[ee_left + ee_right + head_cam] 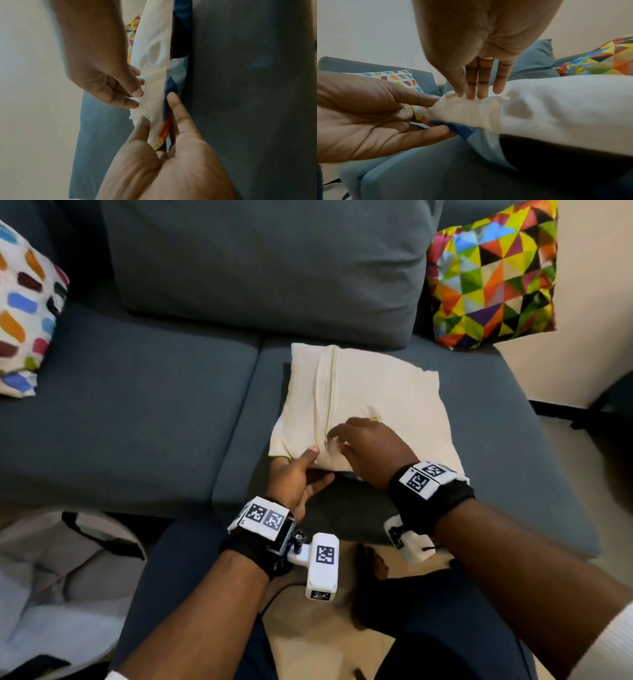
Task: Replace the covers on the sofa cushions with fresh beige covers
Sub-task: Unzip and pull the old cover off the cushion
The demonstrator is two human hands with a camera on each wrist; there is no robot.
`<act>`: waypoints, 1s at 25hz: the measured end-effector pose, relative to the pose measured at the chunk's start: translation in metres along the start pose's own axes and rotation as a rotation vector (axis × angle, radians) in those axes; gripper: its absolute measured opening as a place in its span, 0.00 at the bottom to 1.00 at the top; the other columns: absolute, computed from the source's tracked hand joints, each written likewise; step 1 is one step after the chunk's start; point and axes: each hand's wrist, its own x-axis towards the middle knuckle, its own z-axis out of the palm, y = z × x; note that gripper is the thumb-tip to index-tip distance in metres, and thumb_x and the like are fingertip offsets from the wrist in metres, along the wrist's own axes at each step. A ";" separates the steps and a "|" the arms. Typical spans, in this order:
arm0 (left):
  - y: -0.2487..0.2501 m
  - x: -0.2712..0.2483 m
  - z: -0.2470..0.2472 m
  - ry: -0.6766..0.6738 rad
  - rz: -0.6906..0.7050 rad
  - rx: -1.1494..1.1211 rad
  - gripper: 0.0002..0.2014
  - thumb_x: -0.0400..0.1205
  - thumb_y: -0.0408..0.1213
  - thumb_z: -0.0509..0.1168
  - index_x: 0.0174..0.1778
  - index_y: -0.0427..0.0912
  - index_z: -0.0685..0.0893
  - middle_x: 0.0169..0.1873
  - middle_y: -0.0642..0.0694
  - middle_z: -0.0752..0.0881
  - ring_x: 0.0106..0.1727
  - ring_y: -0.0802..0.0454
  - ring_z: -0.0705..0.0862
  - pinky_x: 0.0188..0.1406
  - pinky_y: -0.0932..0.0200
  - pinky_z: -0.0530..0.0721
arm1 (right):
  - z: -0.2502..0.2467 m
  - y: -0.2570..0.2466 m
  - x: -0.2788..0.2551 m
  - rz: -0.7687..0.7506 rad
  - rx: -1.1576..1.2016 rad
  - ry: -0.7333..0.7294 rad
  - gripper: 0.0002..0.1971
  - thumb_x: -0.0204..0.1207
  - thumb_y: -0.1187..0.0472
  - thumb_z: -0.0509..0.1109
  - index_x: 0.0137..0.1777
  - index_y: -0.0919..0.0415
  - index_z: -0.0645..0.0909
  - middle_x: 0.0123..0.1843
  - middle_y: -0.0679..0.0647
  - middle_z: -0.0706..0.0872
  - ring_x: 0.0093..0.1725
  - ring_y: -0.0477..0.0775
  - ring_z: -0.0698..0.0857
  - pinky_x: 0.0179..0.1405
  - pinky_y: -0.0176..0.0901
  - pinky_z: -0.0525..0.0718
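On the sofa seat [137, 412], left hand [294, 477] pinches the beige cover's [376, 392] corner; right hand's [370, 450] straight fingers [481, 83] press it.

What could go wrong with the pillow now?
The left hand pinches the beige fabric cushion cover at the near end of its zip, and coloured patterned fabric peeks out beside it. That fabric might catch in the zip. The right hand fingers only press, so the cover may bunch.

Head view looks down; wrist views, close in, share the cushion [370, 398]
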 end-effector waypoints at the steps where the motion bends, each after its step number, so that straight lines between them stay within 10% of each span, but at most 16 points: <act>1: -0.003 0.002 -0.003 -0.003 0.008 0.007 0.16 0.84 0.32 0.68 0.68 0.35 0.80 0.59 0.33 0.88 0.59 0.36 0.89 0.42 0.47 0.91 | 0.007 -0.005 0.006 0.011 0.000 -0.010 0.15 0.78 0.65 0.68 0.63 0.56 0.86 0.55 0.58 0.87 0.50 0.67 0.87 0.49 0.58 0.86; 14: 0.000 0.006 -0.009 0.029 0.136 0.117 0.11 0.80 0.28 0.73 0.57 0.43 0.85 0.55 0.37 0.90 0.55 0.41 0.90 0.47 0.51 0.91 | 0.001 -0.007 0.034 0.086 0.096 -0.114 0.04 0.75 0.55 0.75 0.48 0.51 0.85 0.45 0.47 0.85 0.44 0.53 0.84 0.44 0.50 0.84; 25: 0.005 -0.004 -0.008 -0.006 0.157 0.152 0.14 0.81 0.27 0.71 0.58 0.50 0.85 0.55 0.43 0.91 0.56 0.44 0.90 0.44 0.57 0.90 | -0.009 -0.016 0.048 -0.003 -0.142 -0.308 0.05 0.78 0.58 0.65 0.43 0.54 0.71 0.40 0.52 0.79 0.40 0.59 0.83 0.38 0.49 0.83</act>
